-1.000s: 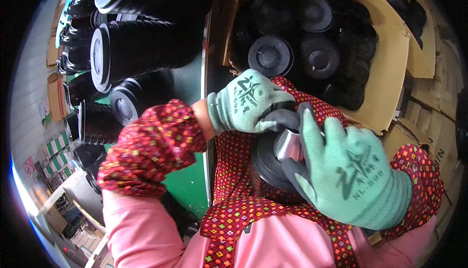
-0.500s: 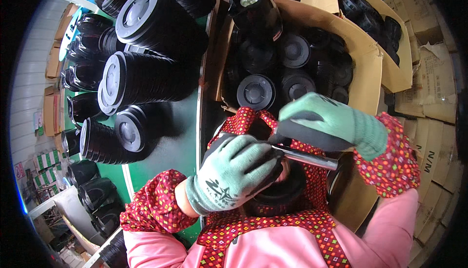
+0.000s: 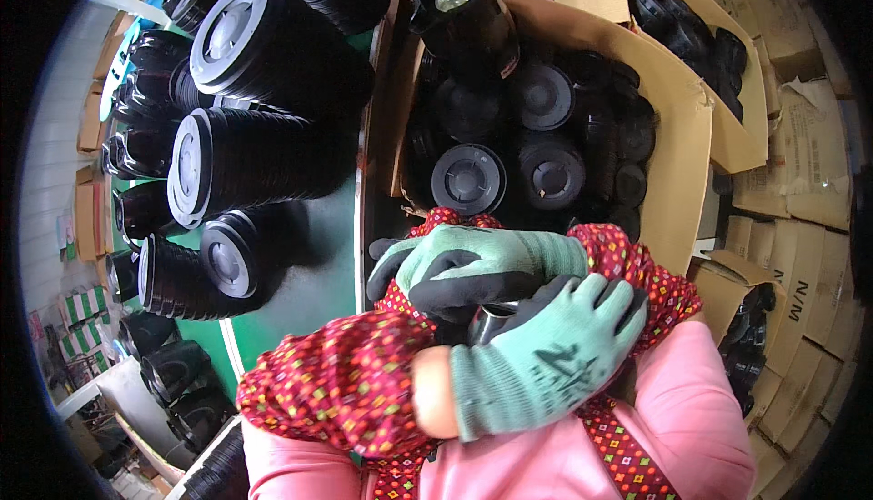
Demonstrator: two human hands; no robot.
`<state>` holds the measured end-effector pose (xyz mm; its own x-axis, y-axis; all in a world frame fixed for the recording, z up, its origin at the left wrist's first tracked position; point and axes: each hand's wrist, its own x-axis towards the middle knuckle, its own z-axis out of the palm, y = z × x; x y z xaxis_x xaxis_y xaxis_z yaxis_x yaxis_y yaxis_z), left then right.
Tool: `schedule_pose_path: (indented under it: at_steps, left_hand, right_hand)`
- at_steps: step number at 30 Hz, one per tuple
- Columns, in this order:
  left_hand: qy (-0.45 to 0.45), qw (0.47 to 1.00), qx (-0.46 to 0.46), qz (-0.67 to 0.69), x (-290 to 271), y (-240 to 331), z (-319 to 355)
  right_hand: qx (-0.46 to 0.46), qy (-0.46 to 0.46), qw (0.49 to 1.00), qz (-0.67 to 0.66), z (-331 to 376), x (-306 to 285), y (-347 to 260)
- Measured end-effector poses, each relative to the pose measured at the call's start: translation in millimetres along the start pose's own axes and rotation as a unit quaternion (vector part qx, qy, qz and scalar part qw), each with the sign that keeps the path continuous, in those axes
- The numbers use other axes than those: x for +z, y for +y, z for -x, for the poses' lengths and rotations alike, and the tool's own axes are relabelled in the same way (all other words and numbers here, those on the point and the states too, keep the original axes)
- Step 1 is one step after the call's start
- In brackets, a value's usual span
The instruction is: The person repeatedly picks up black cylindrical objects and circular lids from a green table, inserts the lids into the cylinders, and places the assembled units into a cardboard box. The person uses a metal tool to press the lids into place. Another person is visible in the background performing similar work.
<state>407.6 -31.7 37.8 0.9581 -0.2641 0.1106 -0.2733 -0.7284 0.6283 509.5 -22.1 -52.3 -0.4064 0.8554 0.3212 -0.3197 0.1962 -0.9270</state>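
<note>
— Metal cylinder (image 3: 492, 322), dark and shiny, is what both hands are on in the head view; only a small part of it shows between the gloves.

— Where does it sit?

— Close to the person's chest, above the patterned red apron (image 3: 627, 450) and just in front of the open cardboard box (image 3: 677, 127).

— And the hands?

— The left hand (image 3: 546, 359), in a green glove with dark fingertips, comes across from the lower left, its fingers curled over the cylinder from the near side. The right hand (image 3: 473, 268), gloved the same, lies across the top from the right, fingers bent down and closed on it. The two gloves touch each other.

— What fills the box?

— Black round plastic lids (image 3: 467, 178) and cups, packed close. A black jug (image 3: 464, 18) with a handle stands at the box's far edge.

— To the left?

— Stacks of black ribbed tubs (image 3: 245, 168) lie on their sides on a green surface (image 3: 309, 291), their grey-rimmed bottoms turned toward the camera. More brown cartons (image 3: 800, 255) are piled at the right rim.
</note>
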Motion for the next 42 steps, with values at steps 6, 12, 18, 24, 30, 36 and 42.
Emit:
schedule_pose_path:
  at_steps: [6, 12, 18, 24, 30, 36, 42]
  left_hand:
    - [-0.024, 0.993, -0.006, 0.113, 14, -7, -2]
    - [0.003, 0.989, 0.061, 0.138, 13, -9, 12]
    - [0.049, 0.961, 0.125, 0.241, 9, -5, 32]
    - [0.123, 0.904, 0.220, 0.346, 6, -19, 46]
    - [0.093, 0.941, 0.168, 0.280, -8, -26, 42]
    - [0.106, 0.991, 0.080, 0.018, -31, -41, 68]
    - [0.254, 0.917, -0.236, -0.196, -28, -66, 181]
  right_hand:
    - [-0.128, 0.079, 0.988, -0.026, 22, 12, 29]
    - [-0.176, 0.103, 0.975, 0.091, 30, 12, 37]
    - [-0.075, 0.146, 0.966, 0.200, 64, 13, 19]
    - [0.036, 0.198, 0.925, 0.322, 86, 20, -14]
    - [-0.062, 0.326, 0.904, 0.268, 94, 34, 11]
    - [0.106, 0.329, 0.853, 0.391, 85, 34, -34]
    - [0.129, 0.251, 0.925, 0.256, 117, 90, -60]
